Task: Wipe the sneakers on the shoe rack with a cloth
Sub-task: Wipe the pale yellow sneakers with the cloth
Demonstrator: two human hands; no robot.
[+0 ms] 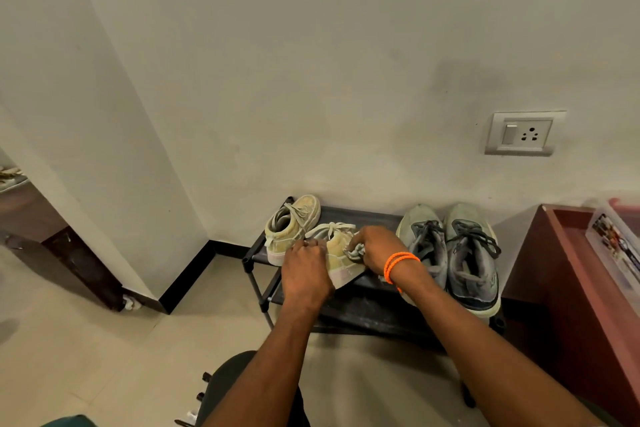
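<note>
A black shoe rack [367,215] stands against the wall. On its top shelf, a yellow sneaker [341,255] is tilted on its side, heel toward me. My left hand [304,270] grips it from the left. My right hand [375,246], with orange bands at the wrist, presses a small grey cloth [356,251] against the sneaker's right side. Its partner, a second yellow sneaker [294,222], stands upright at the shelf's far left. A pair of grey sneakers [457,250] with dark laces sits on the right of the shelf.
A reddish-brown cabinet [568,288] stands right of the rack, with a clear plastic box [616,243] on it. A wall socket [523,133] is above. A dark wooden door edge [79,267] is at the left. A black chair [225,388] sits below my arms.
</note>
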